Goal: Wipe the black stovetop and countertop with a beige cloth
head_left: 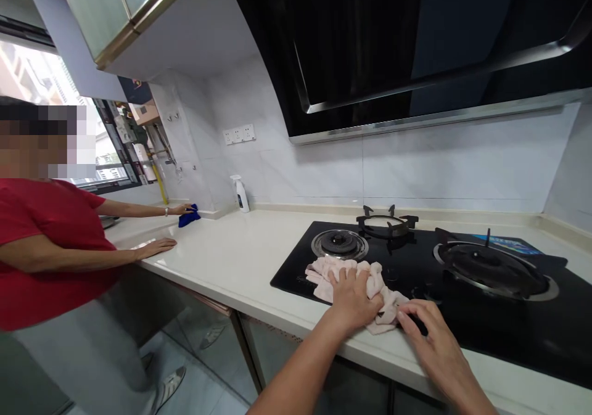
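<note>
A crumpled pale pink cloth lies over the front left part of the black gas stove, its lower end hanging onto the white countertop. My left hand presses down on the cloth, fingers curled into its folds. At the cloth's right end, my right hand pinches the edge between thumb and fingers. Just behind the cloth is the left burner, without a pan support over it. A black pan support stands at the back of the stove. The right burner lies beyond my right hand.
On the left a person in a red shirt holds a blue cloth on the white countertop. A white spray bottle stands against the wall. Overhead hangs a black range hood, with a wall cabinet at upper left.
</note>
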Available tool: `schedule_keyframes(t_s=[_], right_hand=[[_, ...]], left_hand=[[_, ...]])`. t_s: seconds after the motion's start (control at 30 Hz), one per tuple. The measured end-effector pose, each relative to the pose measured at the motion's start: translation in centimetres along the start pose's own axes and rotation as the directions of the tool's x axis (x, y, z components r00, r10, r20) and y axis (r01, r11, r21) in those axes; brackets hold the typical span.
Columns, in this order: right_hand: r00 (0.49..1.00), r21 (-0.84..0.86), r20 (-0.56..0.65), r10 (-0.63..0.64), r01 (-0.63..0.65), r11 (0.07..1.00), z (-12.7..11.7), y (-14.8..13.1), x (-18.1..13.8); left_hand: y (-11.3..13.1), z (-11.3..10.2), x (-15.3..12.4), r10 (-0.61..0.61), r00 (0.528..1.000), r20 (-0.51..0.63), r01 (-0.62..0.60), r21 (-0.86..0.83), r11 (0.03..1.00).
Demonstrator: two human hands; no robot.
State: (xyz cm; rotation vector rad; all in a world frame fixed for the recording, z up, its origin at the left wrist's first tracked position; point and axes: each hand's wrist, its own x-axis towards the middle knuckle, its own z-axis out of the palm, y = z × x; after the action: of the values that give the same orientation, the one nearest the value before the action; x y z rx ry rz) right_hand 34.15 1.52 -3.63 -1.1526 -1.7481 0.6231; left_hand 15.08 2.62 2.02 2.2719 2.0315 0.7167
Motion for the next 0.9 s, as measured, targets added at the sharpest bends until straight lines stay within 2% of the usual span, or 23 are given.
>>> schedule_keyframes(t_s=[0.1, 0.2, 0.4, 0.63, 0.9], right_hand=[[0.999, 0.007, -0.023, 0.041, -0.041, 0.999, 0.0, 1.2, 0.2], [0.998, 0.002, 0.017, 0.066, -0.066, 0.998, -0.1, 1.6, 0.2], [0.997, -0.052, 0.078, 0.013, -0.009, 0.999, -0.3, 1.1, 0.0], [0.989, -0.098, 0.135, -0.063, 0.077, 0.992, -0.7, -0.2, -0.2], [0.986, -0.089, 0.144, -0.084, 0.098, 0.991, -0.5, -0.5, -0.2]], left_hand=[[0.3, 0.4, -1.4, 0.042, 0.997, -0.061, -0.043, -0.013, 0.999], [0.4, 0.5, -3.2, 0.093, 0.988, -0.123, -0.096, -0.022, 0.995], [-0.3, -0.4, -6.2, 0.175, 0.969, -0.176, -0.190, -0.074, 0.979], [-0.8, -0.3, -7.0, 0.134, 0.954, -0.268, -0.156, -0.065, 0.986], [-0.7, 0.4, -7.3, 0.118, 0.935, -0.336, -0.143, -0.050, 0.989]])
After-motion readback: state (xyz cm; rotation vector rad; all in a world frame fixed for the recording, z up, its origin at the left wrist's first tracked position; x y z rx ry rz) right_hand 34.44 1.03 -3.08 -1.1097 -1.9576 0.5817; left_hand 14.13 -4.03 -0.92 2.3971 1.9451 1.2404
